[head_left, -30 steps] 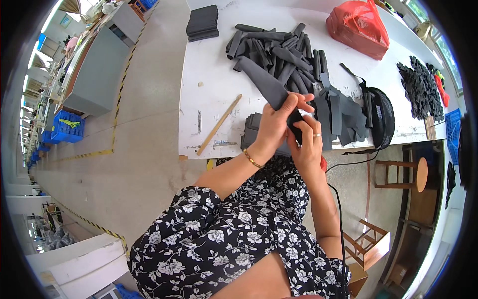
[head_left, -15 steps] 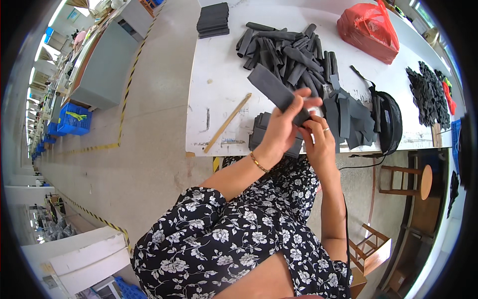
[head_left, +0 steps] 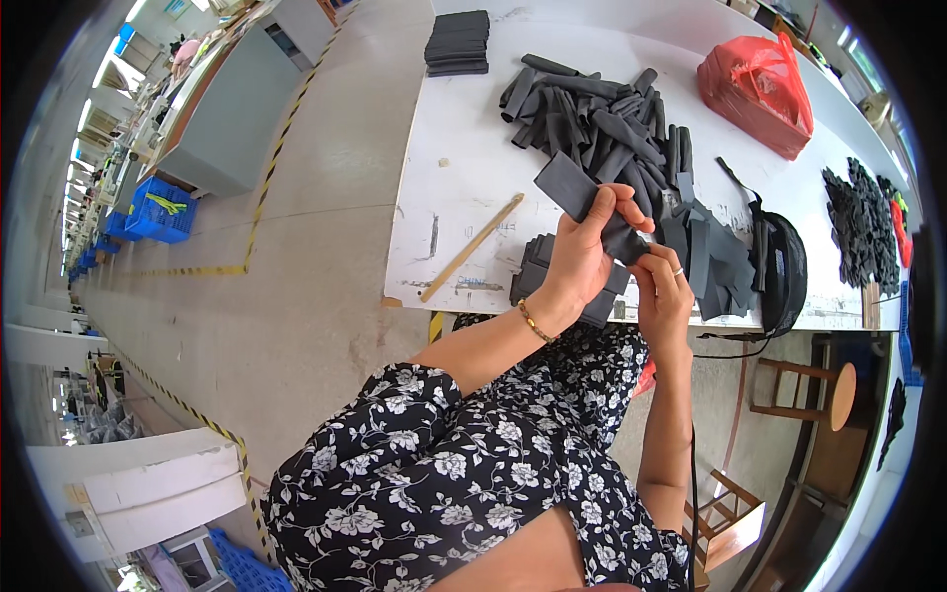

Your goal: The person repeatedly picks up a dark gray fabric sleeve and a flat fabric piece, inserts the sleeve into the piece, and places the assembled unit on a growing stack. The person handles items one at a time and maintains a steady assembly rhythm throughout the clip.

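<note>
A dark grey fabric strip (head_left: 565, 185) is held up over the table's near edge, slanting from far left to near right. My left hand (head_left: 580, 255) is closed around its middle, thumb on top. At the strip's near end, my right hand (head_left: 665, 296) pinches the material between thumb and fingers. Beneath my left hand lies a pile of flat dark pieces (head_left: 534, 268), partly hidden by the hand. Just beyond the strip is a loose heap of rolled dark pieces (head_left: 592, 111). More flat dark pieces (head_left: 727, 264) lie right of my right hand.
The white table (head_left: 449, 207) carries a wooden stick (head_left: 473, 247), a neat dark stack (head_left: 458, 43), a red plastic bag (head_left: 755, 94), a black mesh bag (head_left: 784, 261) and a heap of small dark scraps (head_left: 860, 222). Wooden stools (head_left: 840, 397) stand at the right.
My right hand has drawn slightly away from my left, and the strip's near end now shows spread between them. The whole view has shifted, so the table appears farther right.
</note>
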The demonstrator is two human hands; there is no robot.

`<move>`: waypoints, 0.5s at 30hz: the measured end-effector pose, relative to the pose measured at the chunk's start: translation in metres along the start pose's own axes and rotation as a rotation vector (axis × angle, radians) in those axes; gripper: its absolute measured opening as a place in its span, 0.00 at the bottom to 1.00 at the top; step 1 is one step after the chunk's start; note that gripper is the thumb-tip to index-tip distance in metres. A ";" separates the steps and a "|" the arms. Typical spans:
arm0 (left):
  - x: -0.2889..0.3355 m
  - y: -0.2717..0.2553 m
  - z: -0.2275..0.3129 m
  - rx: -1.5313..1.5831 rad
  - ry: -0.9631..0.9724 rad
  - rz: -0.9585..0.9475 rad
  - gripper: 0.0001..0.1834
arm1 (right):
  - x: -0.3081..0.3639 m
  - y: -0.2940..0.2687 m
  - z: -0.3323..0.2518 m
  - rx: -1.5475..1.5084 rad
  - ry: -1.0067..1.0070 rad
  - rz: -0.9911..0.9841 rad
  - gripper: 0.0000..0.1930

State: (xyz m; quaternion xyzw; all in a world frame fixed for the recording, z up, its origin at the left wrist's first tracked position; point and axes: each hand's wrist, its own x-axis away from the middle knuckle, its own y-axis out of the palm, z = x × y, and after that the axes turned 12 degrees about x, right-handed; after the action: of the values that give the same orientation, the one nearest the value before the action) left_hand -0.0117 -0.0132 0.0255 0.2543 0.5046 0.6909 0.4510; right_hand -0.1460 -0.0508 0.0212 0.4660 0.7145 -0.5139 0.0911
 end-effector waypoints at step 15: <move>-0.001 -0.002 0.000 0.033 -0.024 -0.028 0.15 | -0.005 0.000 -0.002 -0.006 0.016 -0.018 0.06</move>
State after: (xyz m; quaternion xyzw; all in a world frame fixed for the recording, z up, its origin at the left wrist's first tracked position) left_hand -0.0104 -0.0135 0.0232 0.2627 0.5142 0.6730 0.4623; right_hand -0.1429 -0.0523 0.0251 0.4633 0.7208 -0.5090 0.0819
